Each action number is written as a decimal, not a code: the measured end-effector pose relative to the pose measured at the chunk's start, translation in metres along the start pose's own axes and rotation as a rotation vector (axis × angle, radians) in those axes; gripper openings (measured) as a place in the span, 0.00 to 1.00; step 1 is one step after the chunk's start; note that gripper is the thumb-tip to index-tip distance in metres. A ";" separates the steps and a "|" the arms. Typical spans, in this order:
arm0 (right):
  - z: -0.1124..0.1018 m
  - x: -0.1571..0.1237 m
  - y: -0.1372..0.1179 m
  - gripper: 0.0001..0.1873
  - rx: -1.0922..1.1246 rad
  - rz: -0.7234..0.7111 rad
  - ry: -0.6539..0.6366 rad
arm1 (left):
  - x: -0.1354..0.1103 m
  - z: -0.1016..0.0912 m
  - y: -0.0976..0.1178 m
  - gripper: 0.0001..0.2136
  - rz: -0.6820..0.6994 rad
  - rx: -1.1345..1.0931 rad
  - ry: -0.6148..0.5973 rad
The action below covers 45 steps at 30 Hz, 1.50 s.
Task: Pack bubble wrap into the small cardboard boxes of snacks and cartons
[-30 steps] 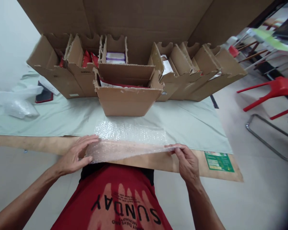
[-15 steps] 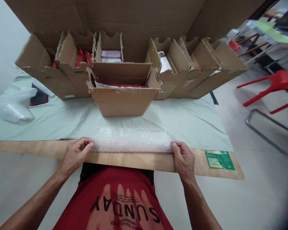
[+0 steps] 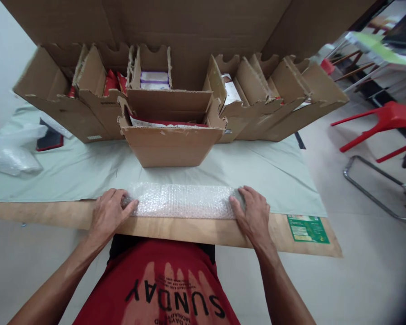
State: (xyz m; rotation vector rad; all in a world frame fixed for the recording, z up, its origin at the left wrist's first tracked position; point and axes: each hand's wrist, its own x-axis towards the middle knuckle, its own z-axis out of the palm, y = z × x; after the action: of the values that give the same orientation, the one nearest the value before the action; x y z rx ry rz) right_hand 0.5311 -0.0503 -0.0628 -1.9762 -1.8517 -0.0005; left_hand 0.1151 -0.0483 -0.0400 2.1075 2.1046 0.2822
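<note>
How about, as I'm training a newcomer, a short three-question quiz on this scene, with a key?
1. What do the left hand and right hand both touch?
a) red stool
b) bubble wrap
c) red packet
2. True or false: the green card lies to the right of the right hand.
3. Fill in: the front box stands on a pale green ____.

Key: 1. b; 2. true; 3. cloth

Wooden worktop [image 3: 189,229] partly under cloth [image 3: 257,167], bearing boxes [image 3: 171,146], bubble wrap [image 3: 182,201], a dark slab [image 3: 50,138] and, right, a green label [image 3: 309,229].
</note>
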 end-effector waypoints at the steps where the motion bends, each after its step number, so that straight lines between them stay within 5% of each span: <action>1: 0.001 0.003 -0.002 0.19 0.025 -0.009 -0.026 | 0.001 0.000 0.001 0.12 0.001 -0.005 -0.013; 7: -0.013 0.002 -0.019 0.14 0.476 0.124 -0.133 | -0.005 -0.006 0.006 0.10 0.047 -0.130 0.151; 12: -0.042 -0.034 -0.042 0.25 0.898 0.323 -0.322 | -0.004 -0.029 -0.008 0.10 -0.164 -0.337 0.124; 15: -0.041 -0.054 -0.072 0.36 0.967 0.249 -0.452 | 0.023 -0.046 -0.024 0.12 -0.139 -0.210 0.136; 21: -0.009 -0.064 -0.151 0.30 0.972 -0.026 -0.678 | 0.115 -0.076 -0.040 0.17 0.086 0.168 0.014; 25: 0.007 -0.050 -0.182 0.24 0.991 -0.110 -0.782 | 0.160 -0.075 -0.034 0.14 0.184 0.182 0.020; 28: 0.014 -0.041 -0.192 0.15 1.003 -0.134 -0.865 | 0.170 -0.063 -0.029 0.13 0.226 0.159 0.068; 31: 0.017 -0.037 -0.195 0.13 1.048 -0.106 -0.952 | 0.152 -0.048 -0.025 0.17 0.240 0.113 0.179; 35: 0.017 -0.035 -0.195 0.14 1.108 -0.008 -1.023 | 0.088 -0.027 -0.024 0.15 0.304 0.038 0.245; 39: 0.016 -0.029 -0.195 0.17 1.151 0.132 -1.209 | 0.030 -0.012 -0.024 0.12 0.494 -0.147 0.088; 45: 0.007 -0.011 -0.207 0.17 1.393 0.127 -1.248 | 0.006 -0.018 -0.035 0.13 0.465 -0.606 -0.060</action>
State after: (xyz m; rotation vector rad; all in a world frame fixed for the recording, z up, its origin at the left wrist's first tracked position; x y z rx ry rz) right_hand 0.3313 -0.0549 -0.0090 -0.9240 -1.3222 2.2238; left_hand 0.0770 -0.0423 -0.0302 2.1259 1.2390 0.7817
